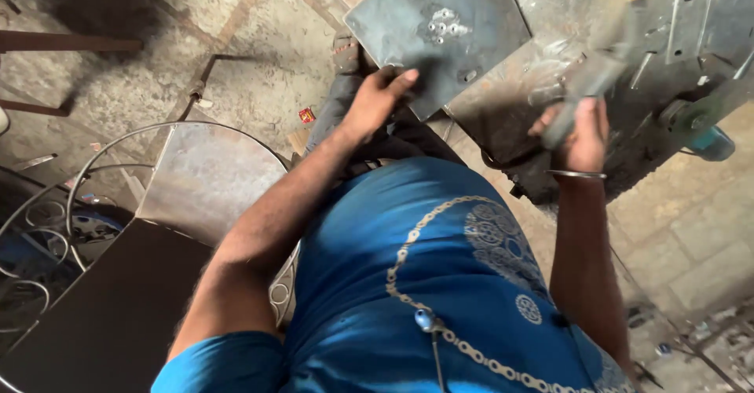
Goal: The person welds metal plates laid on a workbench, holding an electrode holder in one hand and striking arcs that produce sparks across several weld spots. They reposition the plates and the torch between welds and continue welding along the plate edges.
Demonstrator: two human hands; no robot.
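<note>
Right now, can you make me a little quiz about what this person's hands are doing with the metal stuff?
1. True or false: the left hand presses on the edge of a flat grey metal plate.
2. What does the right hand grip? A) a blurred tool handle B) a cup C) a rope
3. Fill in: the right wrist wears a thin metal ____.

Key
1. True. The fingers lie on the plate's lower edge.
2. A. The tool handle is blurred, so its kind cannot be told.
3. Bangle.
</note>
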